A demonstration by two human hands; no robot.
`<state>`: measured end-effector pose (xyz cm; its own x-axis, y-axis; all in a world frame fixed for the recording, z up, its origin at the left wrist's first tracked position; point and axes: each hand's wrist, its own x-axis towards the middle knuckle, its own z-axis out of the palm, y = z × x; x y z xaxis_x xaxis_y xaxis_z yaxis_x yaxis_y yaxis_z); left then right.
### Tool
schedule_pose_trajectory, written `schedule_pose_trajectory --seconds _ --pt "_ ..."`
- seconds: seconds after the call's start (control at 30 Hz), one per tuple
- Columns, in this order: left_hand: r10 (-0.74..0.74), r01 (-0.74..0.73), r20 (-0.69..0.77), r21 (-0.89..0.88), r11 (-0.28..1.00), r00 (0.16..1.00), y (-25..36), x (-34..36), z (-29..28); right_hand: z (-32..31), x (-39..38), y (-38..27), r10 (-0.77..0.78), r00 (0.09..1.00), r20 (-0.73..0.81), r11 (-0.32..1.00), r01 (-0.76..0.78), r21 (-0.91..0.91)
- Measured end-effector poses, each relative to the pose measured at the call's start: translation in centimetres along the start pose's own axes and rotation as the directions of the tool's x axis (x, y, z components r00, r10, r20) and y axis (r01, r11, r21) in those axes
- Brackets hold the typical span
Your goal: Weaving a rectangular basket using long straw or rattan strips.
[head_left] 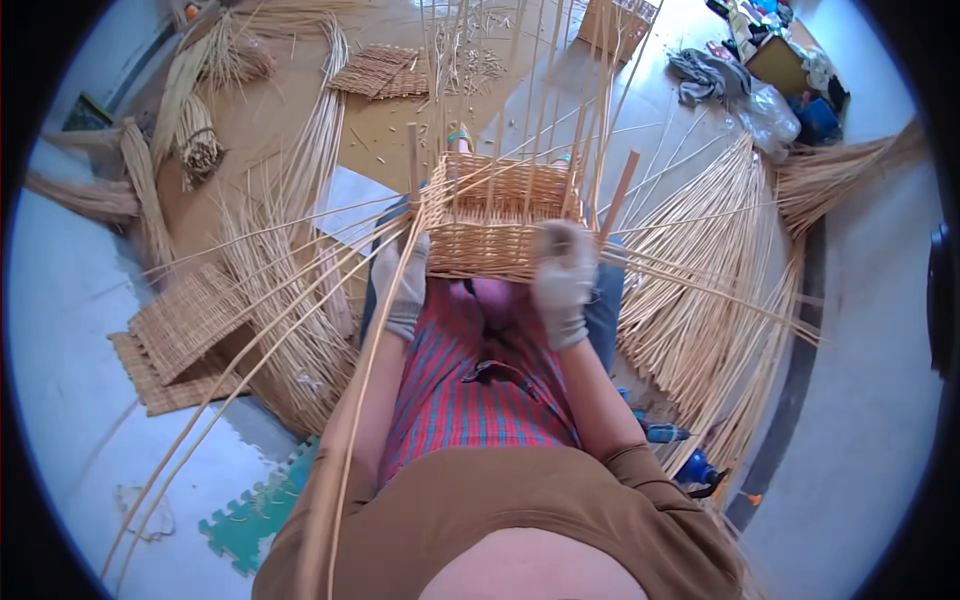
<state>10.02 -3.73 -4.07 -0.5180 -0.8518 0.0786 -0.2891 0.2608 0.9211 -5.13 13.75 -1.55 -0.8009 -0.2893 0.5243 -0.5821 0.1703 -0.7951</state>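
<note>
In the head view, a rectangular tan wicker basket sits over the person's knees, between the two hands, its woven near wall facing the body. The left hand, in a pale grey knit glove, is at the basket's near left corner, fingers pointing up along its side; how tightly they close, and on what, I cannot tell. The right hand, in a matching glove, is motion-blurred in front of the near right corner with its fingers curled in; whether it pinches a strand I cannot tell. Long thin pale rods rise from the far side and others splay out left and right, while one long strand crosses in front of the left hand and runs down along the left forearm. A flat brown wooden stick leans outward just beside the right hand. Red-and-blue striped cloth covers the lap. To the right lies a fan-spread heap of pale reeds; to the left are a loose reed bundle, flat square woven panels and a green interlocking foam mat.
</note>
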Motion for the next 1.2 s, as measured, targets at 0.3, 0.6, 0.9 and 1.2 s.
schedule_pose_trajectory --seconds 0.3,0.6,0.9,1.2 --pt "-0.096 0.134 0.2 -0.188 0.973 0.975 -2.2 -1.7 -4.3 5.7 -4.3 -13.4 -0.631 0.358 0.688 0.767 0.423 0.483" --pt "-0.041 0.017 -0.04 -0.487 0.873 0.998 -1.9 -3.3 -3.8 3.7 2.4 -11.0 -0.57 0.719 0.397 0.821 0.521 0.235" --pt "0.118 -0.077 0.152 -0.25 0.965 0.981 4.1 -4.2 2.6 2.0 0.9 3.1 0.457 0.89 -0.002 0.72 -0.368 0.589" --pt "-0.092 0.175 0.266 -0.309 0.935 0.96 1.4 2.8 6.7 8.6 12.1 -5.2 -0.147 0.917 0.37 0.972 0.204 -0.12"
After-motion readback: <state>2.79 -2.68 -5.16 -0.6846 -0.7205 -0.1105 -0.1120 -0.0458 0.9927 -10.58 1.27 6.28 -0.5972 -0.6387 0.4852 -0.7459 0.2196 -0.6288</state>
